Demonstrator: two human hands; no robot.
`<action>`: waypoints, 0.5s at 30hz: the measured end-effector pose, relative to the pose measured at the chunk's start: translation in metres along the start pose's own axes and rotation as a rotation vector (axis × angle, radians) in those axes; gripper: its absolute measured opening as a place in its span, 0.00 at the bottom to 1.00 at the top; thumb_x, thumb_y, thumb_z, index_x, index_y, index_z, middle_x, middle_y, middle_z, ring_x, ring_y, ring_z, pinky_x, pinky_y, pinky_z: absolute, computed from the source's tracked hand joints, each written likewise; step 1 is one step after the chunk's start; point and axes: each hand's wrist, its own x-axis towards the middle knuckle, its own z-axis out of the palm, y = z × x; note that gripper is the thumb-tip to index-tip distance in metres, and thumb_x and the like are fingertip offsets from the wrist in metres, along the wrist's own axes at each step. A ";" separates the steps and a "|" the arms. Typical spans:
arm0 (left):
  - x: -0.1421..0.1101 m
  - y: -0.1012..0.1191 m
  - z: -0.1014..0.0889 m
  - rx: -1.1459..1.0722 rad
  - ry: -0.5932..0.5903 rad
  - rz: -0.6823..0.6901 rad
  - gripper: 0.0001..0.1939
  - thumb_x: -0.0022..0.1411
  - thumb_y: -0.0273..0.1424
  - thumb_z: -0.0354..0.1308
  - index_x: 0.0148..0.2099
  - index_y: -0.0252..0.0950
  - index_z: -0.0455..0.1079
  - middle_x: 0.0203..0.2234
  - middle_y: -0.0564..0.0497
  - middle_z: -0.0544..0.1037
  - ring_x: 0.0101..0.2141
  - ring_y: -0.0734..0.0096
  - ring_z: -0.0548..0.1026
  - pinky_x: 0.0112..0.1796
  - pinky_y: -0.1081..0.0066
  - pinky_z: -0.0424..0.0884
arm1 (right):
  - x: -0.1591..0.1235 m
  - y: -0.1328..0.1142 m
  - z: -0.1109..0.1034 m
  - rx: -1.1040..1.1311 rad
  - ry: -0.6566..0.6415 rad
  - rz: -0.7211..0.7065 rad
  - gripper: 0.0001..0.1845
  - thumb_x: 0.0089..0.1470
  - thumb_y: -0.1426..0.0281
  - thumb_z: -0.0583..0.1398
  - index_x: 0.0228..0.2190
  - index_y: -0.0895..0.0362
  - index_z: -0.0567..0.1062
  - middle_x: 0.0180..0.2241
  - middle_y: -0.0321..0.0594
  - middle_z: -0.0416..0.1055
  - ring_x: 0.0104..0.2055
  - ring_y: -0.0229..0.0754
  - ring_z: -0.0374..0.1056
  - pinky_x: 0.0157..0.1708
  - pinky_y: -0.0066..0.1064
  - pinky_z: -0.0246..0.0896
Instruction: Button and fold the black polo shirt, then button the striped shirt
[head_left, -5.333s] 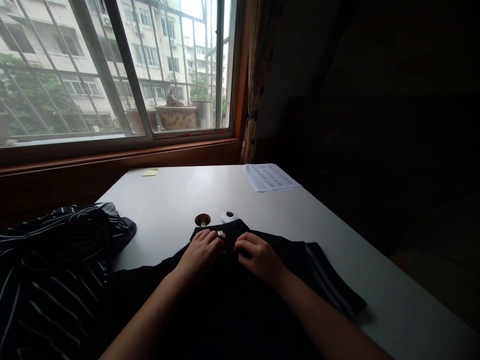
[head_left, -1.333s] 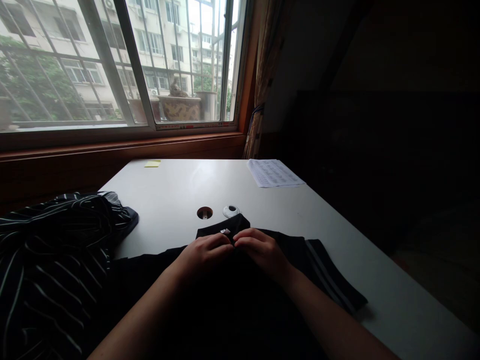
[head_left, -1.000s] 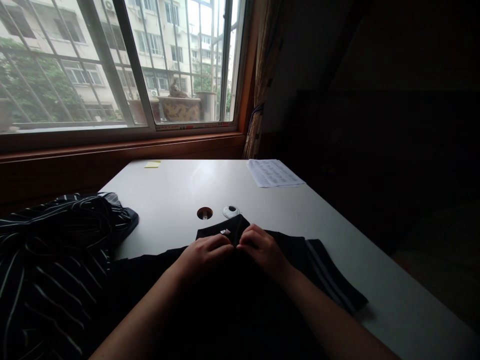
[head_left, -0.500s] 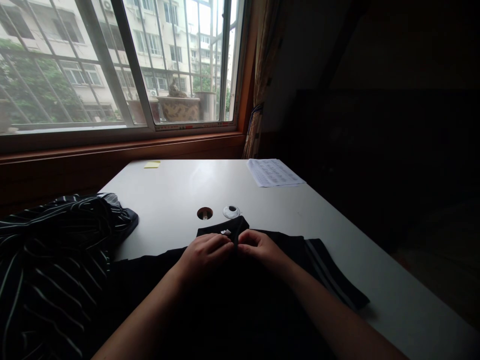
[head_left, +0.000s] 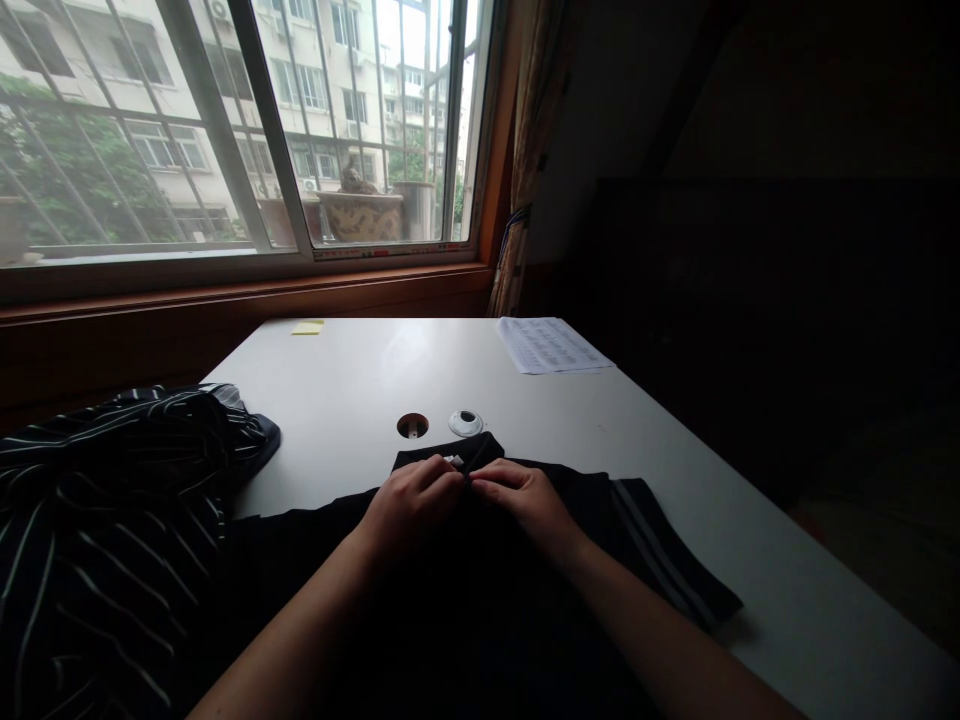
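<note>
A black collared shirt [head_left: 465,600] lies spread in front of me, its collar toward the far side and a sleeve with grey stripes out to the right. My left hand [head_left: 420,497] is closed on the cloth at the collar's front. Beside it, my right hand [head_left: 521,497] pinches the collar opening, its fingertips meeting those of the left. A small white label [head_left: 454,461] shows inside the collar, just beyond the fingers. Whatever lies between the fingertips is too dark and small to make out.
Heaped at the left is a dark garment with white stripes [head_left: 112,500]. The white table [head_left: 352,380] has a round cable hole [head_left: 412,426] and a loose round cover [head_left: 466,423] past the collar. Printed sheets [head_left: 551,345] and a yellow note [head_left: 307,327] lie toward the far edge.
My right hand has shifted slightly left, and its fingertips have closed in against my left hand at the collar. The shirt stays nearly in place.
</note>
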 end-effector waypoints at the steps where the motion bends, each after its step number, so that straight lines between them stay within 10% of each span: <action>1: 0.000 0.000 0.000 0.000 -0.006 -0.015 0.08 0.70 0.27 0.51 0.45 0.36 0.71 0.38 0.47 0.76 0.36 0.70 0.76 0.36 0.71 0.73 | 0.000 0.000 0.001 -0.008 0.003 -0.011 0.09 0.54 0.63 0.66 0.37 0.52 0.83 0.37 0.38 0.77 0.43 0.45 0.71 0.46 0.35 0.61; 15: 0.005 -0.002 0.012 -0.356 0.027 -0.543 0.03 0.60 0.24 0.59 0.35 0.38 0.69 0.30 0.53 0.77 0.31 0.71 0.75 0.34 0.73 0.70 | -0.002 0.000 0.011 -0.224 0.048 -0.092 0.14 0.58 0.71 0.61 0.44 0.50 0.81 0.36 0.38 0.73 0.41 0.43 0.71 0.44 0.35 0.64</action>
